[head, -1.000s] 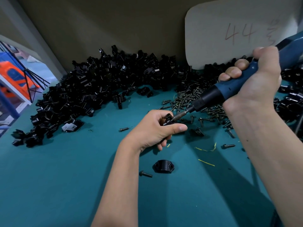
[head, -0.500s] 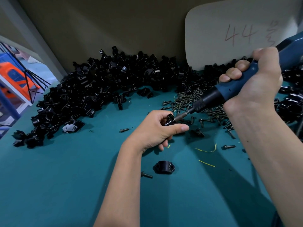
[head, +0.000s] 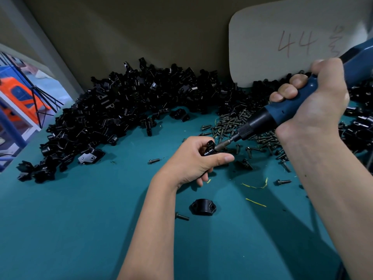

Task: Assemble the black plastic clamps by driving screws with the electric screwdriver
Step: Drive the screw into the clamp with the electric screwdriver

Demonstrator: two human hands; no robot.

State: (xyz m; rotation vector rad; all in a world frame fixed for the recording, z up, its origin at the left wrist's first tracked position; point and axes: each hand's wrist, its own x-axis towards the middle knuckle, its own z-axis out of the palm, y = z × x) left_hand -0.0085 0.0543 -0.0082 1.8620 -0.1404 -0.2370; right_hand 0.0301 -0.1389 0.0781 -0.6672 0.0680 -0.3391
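My left hand grips a small black plastic clamp just above the teal table. My right hand holds the blue electric screwdriver, tilted down to the left, with its metal bit pressed against the clamp. Most of the clamp is hidden by my fingers. A loose black clamp half lies on the table below my left hand, with a single screw beside it. A heap of screws lies behind the bit.
A large pile of black clamp parts curves along the back wall from left to right. A beige card marked 44 leans at the back right. Stray screws and yellow slivers dot the teal table.
Both hands and the screwdriver hold nearly the same place; the bit stays on the clamp. Only a slight shift of the view.
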